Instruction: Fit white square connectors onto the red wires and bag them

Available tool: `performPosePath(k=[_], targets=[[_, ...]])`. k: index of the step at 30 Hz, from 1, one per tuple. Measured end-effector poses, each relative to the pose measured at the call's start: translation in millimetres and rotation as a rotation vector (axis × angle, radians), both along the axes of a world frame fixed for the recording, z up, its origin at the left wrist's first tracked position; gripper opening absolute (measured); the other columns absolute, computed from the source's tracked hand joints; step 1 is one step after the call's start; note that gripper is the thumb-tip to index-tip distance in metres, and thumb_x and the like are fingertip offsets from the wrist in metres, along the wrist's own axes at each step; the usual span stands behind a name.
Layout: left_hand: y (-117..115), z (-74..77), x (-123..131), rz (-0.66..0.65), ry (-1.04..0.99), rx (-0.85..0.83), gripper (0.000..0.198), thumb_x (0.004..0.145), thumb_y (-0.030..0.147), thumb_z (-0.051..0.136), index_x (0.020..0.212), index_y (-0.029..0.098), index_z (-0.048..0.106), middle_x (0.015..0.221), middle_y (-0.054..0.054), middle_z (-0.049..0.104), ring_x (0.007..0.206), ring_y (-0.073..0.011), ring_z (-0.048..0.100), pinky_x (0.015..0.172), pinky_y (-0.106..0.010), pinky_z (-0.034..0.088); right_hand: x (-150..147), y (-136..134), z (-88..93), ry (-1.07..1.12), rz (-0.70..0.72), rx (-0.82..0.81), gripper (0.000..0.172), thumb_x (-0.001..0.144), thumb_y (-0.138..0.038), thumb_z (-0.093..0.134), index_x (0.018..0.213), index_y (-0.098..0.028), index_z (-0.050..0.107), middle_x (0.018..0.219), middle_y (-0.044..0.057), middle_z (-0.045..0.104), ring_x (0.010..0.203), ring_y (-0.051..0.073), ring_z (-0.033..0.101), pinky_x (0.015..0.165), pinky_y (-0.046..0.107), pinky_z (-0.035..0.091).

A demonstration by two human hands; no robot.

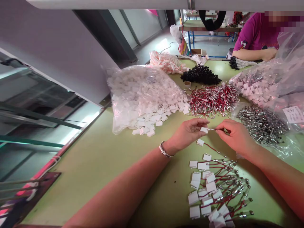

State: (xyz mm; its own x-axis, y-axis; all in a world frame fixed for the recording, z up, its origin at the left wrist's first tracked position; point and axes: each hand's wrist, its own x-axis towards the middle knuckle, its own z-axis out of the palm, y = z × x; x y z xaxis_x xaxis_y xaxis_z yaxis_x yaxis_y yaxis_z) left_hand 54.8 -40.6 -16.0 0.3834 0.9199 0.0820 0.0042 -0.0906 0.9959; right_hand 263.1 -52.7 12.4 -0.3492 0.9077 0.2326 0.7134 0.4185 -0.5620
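Between the fingertips of my left hand is a small white plastic connector housing. Facing it, my right hand pinches a thin wire lead with a metal terminal, whose tip points at the housing and meets it. How far the tip goes in is too small to tell. Just below lies one white housing with a red wire. Nearer to me, several housings with red wires and metal ends lie in rough rows. Beyond my hands is a heap of red wire leads.
A clear bag of white housings spills onto the green table. Black parts, pink-white parts and a tape roll lie farther back. Metal parts and another bag are at right. A person in purple sits opposite.
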Motion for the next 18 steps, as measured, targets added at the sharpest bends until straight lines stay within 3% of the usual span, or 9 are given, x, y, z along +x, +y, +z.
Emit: performPosePath(k=[11, 18], targets=[[1, 2.4, 0, 0.021, -0.069, -0.081, 0.027, 0.069, 0.021, 0.072, 0.095, 0.016, 0.064, 0.096, -0.005, 0.068, 0.088, -0.0127, 0.064, 0.086, -0.028, 0.054, 2, -1, 0.3, -0.024, 0.027, 0.043, 0.013, 0.085, -0.019, 0.056, 0.078, -0.022, 0.066, 0.078, 0.000, 0.067, 0.074, 0.015, 0.060, 0.067, 0.030, 0.043], [-7, 4.8, 10, 0.007, 0.082, -0.121, 0.020, 0.068, 0.021, 0.072, 0.087, 0.015, 0.066, 0.086, -0.003, 0.067, 0.070, -0.0103, 0.061, 0.062, -0.022, 0.054, -8, -8, -6.1, -0.267, 0.049, 0.115, 0.017, 0.085, -0.012, 0.050, 0.078, -0.017, 0.065, 0.077, 0.005, 0.065, 0.070, 0.016, 0.057, 0.061, 0.030, 0.038]])
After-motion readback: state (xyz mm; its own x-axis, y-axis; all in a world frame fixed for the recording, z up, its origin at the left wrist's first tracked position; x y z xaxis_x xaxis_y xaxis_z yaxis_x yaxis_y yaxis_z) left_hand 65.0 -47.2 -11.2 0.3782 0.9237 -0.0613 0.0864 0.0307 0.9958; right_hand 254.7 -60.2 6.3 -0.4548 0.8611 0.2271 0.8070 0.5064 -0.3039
